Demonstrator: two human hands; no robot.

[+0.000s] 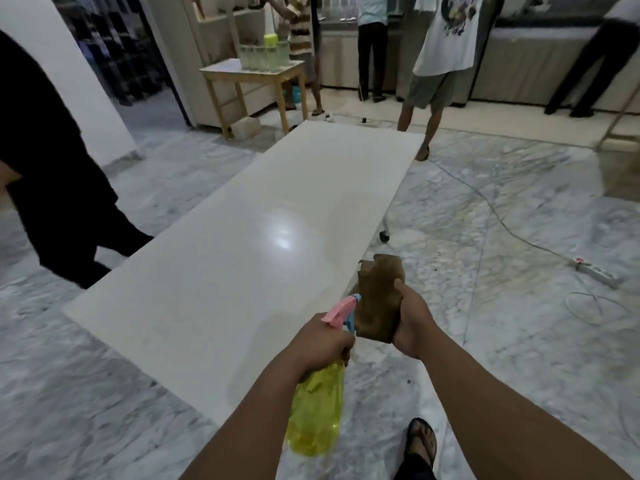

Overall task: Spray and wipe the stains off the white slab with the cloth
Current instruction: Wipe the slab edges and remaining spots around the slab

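A long white slab (242,244) stretches away from me on a wheeled stand, glossy with a light reflection near its middle. My left hand (320,342) grips the neck of a yellow spray bottle (317,410) with a pink and blue trigger head, its nozzle aimed toward the slab's near right edge. My right hand (412,323) holds a crumpled brown cloth (377,299) just beside the nozzle, past the slab's right edge. No stains stand out on the slab from here.
A person in black (52,174) stands at the slab's left side. Several people stand at counters at the back. A wooden table (256,76) with bottles is beyond the slab. A cable and power strip (597,273) lie on the marble floor to the right. My sandalled foot (420,441) is below.
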